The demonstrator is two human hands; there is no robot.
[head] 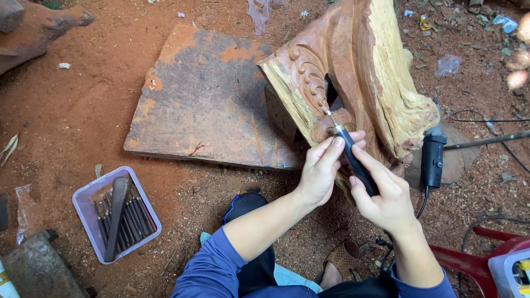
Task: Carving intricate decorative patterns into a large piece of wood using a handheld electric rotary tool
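Gripping a black rotary tool (353, 160) in both hands, the person holds its tip against a carved scroll on the wood block (353, 72) at upper centre of the frame. The left hand (320, 174) pinches the tool near its tip, fingers pressed together; the right hand (386, 201) wraps its fingers round the handle lower down. A plastic tray (83, 207) of chisels (124, 215) lies at lower left, and a flat wooden slab (207, 99) lies left of the block.
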